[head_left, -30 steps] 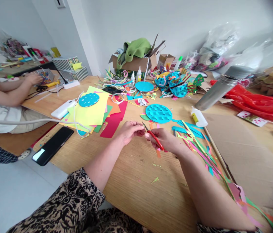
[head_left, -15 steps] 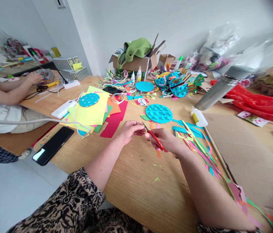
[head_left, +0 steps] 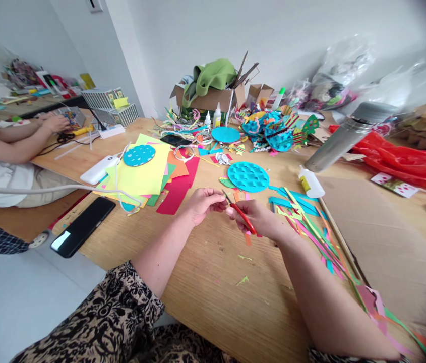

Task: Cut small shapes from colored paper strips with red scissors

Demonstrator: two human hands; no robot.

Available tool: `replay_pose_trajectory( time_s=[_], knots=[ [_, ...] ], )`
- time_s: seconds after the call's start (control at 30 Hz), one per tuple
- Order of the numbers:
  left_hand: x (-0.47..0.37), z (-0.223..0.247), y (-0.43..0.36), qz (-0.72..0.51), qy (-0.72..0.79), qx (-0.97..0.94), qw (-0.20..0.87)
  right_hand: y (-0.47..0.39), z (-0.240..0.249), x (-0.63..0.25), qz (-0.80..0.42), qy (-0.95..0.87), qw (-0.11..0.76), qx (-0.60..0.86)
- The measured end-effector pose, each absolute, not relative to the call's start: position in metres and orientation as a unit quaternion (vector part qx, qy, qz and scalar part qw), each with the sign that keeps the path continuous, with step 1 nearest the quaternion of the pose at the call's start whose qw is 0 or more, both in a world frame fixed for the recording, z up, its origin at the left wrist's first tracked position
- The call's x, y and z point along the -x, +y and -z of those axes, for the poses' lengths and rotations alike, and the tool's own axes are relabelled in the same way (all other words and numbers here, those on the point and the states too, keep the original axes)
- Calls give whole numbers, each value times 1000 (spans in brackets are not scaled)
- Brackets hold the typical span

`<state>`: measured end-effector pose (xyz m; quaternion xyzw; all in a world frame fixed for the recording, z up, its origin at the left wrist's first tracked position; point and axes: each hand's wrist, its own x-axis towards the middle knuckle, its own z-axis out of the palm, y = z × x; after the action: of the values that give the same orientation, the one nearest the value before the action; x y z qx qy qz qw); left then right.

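Red-handled scissors [head_left: 243,218] are held in my right hand [head_left: 260,218], their blades pointing up and left toward my other hand. My left hand [head_left: 208,204] is closed in a pinch by the blade tips; what it pinches is too small to make out. Just beyond both hands lies a blue disc with raised squares [head_left: 248,176]. Coloured paper strips [head_left: 311,217] spread to the right of my right hand. Left of my left hand, red paper [head_left: 175,194] and yellow sheets [head_left: 140,174] lie stacked, with a spotted blue oval [head_left: 139,156] on top.
A black phone [head_left: 83,227] lies at the left table edge, near a white cable [head_left: 46,190]. Cardboard [head_left: 379,242], a glue bottle [head_left: 311,182] and a metal flask [head_left: 339,141] stand or lie right. A craft-filled box [head_left: 207,103] is behind. Another person's hands [head_left: 54,122] are far left.
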<state>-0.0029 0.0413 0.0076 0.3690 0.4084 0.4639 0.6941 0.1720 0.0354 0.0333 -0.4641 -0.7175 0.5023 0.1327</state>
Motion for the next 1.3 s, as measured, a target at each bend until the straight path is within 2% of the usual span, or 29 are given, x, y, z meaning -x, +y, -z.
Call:
replay_pose_trajectory(
  time_s=[1.3],
  knots=[
    [3,-6,43,-464,416,-372,688,35,-33,-172,-497,-721,133,464]
  ],
)
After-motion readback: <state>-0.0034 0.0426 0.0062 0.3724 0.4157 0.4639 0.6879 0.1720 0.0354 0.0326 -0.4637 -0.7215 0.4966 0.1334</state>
